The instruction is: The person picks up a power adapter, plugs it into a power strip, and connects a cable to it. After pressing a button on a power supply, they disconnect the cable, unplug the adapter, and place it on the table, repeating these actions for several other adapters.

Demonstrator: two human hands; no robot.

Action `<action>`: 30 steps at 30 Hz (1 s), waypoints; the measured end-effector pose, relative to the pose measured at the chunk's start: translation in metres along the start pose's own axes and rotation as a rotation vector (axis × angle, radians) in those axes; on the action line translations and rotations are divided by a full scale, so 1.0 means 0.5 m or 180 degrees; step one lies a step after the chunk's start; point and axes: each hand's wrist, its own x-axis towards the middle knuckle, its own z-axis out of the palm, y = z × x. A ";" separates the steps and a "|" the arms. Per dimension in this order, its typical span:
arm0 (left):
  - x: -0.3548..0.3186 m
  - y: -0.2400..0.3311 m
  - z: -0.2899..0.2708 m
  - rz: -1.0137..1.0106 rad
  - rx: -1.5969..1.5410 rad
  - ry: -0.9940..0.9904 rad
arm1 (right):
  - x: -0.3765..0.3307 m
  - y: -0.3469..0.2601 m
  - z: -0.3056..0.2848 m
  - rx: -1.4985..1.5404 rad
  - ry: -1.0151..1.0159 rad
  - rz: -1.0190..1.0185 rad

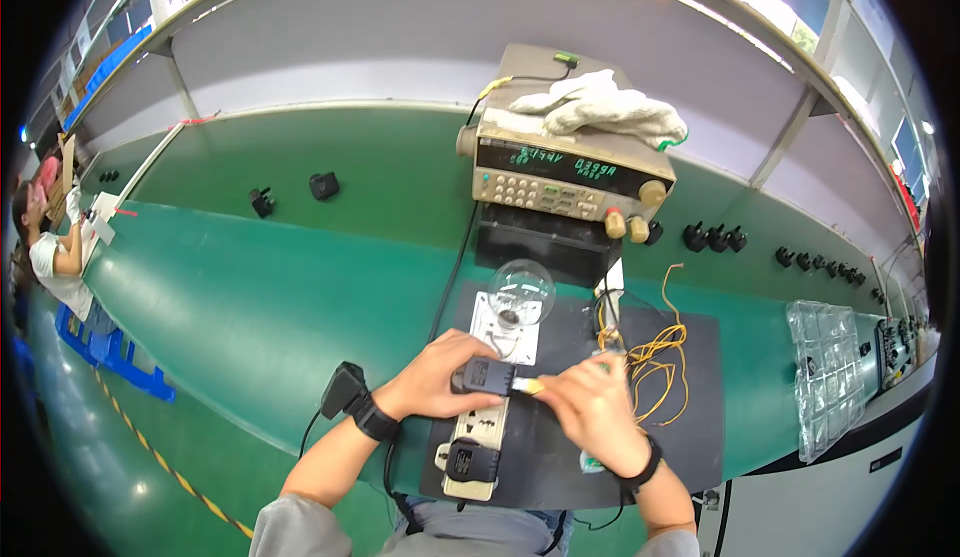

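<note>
My left hand [441,376] is closed around a black power adapter [485,374], its printed side facing up. Pinched in the fingers of my right hand [598,404] is a small white and yellow plug [526,385], which meets the adapter's right end. How deep it sits I cannot tell. Below the hands, a white power strip [482,423] carries a second black adapter [471,460]. Just beyond the left hand lies a white socket panel [492,324] with a clear round bowl [521,294] over part of it.
A bench meter [570,162] with a lit display stands behind, white gloves [605,110] on top. Yellow wires [658,357] loop over the dark mat [690,397]. Black adapters [717,238] line the back right; a clear blister tray [827,377] lies right. Another person [58,257] works far left.
</note>
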 end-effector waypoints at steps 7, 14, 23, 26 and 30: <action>0.014 0.009 0.002 0.0181 -0.0263 0.0525 | -0.070 -0.044 -0.048 0.0402 -0.0335 0.0395; -0.006 0.035 0.029 0.0663 -0.0723 0.0927 | -0.093 -0.084 -0.020 0.0239 -0.0194 0.0253; -0.010 0.051 0.038 0.0762 -0.0641 0.0487 | -0.109 -0.105 -0.011 0.0186 -0.0181 0.0259; 0.001 0.048 0.043 0.0771 -0.0677 0.0483 | -0.103 -0.113 -0.006 0.0029 -0.0159 0.0219; 0.001 0.028 0.039 0.0665 -0.0728 0.0852 | -0.092 -0.101 -0.010 0.0044 -0.0205 0.0022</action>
